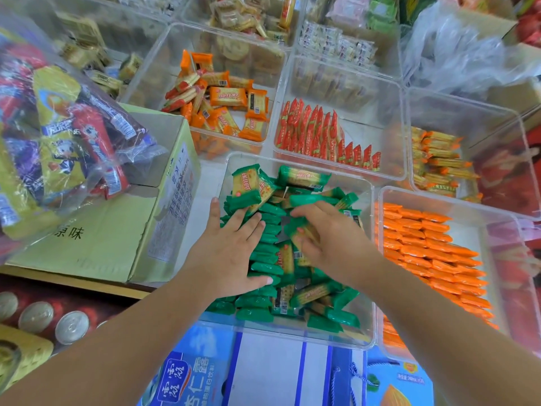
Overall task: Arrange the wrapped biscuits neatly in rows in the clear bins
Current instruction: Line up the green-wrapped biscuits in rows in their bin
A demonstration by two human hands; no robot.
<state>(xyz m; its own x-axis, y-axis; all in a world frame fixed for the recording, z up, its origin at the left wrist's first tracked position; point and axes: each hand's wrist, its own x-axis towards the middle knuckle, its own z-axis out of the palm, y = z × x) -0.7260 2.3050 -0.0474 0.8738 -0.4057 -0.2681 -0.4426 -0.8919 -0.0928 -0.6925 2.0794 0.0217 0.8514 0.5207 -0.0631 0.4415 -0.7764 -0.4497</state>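
Item, at nine o'clock: crinkled clear plastic bag (58, 136) of glossy cartoon-printed snack packs, slumped on a matte pale green cardboard carton (96, 244) with printed Chinese characters, "原味" legible on its lid.

Item, at seven o'clock: round silver can tops (71, 326) in a row.

Item, centre: my left hand (231, 253), fingers spread flat and loose, pressing on a row of green-wrapped biscuits (263, 268), gripping nothing.

Item, centre: rigid clear bin (295, 332), rounded corners, heaped with slick green foil packets, flat and rectangular, crimped ends; barcodes show, brand lettering too small to read.

Item, just right of centre: my right hand (330, 238), fingers curled, pinching one green packet (304, 235) over the pile.

Item, at six o'clock: blue and white carton (187, 379), large Chinese lettering, under the bin.

Item, at three o'clock: clear bin of orange packets (427, 244) in tidy overlapping rows.

Item, at twelve to one o'clock: red packets (316, 133) standing on edge in another bin.
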